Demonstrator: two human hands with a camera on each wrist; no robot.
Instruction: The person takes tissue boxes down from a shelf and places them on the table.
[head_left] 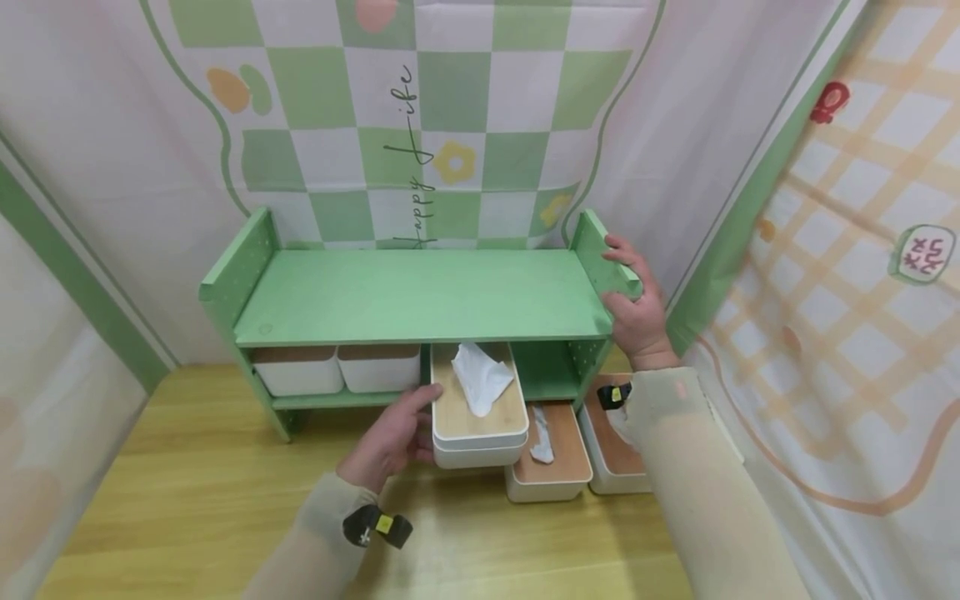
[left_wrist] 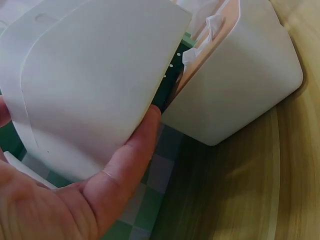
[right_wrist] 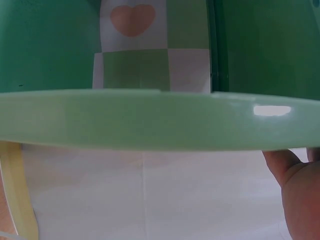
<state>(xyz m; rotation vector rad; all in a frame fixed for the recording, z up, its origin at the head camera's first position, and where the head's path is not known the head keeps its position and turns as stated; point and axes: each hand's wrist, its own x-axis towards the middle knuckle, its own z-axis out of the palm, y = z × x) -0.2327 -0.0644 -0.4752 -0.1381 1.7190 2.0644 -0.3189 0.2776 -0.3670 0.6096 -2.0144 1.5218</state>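
Observation:
A white tissue box (head_left: 480, 455) with a wooden lid and a tissue poking out juts from the lower level of a green shelf (head_left: 420, 296). My left hand (head_left: 390, 437) grips its left side. In the left wrist view, that hand (left_wrist: 95, 205) curls against the white box (left_wrist: 95, 90). At the shelf's right end, my right hand (head_left: 637, 312) holds the upright side panel (head_left: 596, 258), fingers over its outer side and thumb on the inner side. Only part of the right hand (right_wrist: 305, 195) shows in the right wrist view, by the panel edge (right_wrist: 125, 120).
Two white boxes (head_left: 378, 368) with brown tops sit in the shelf's lower left. A tissue box (head_left: 551, 492) and another box (head_left: 618, 450) stand on the wood-grain surface (head_left: 187, 500) at right. Printed cloth (head_left: 450, 92) hangs behind.

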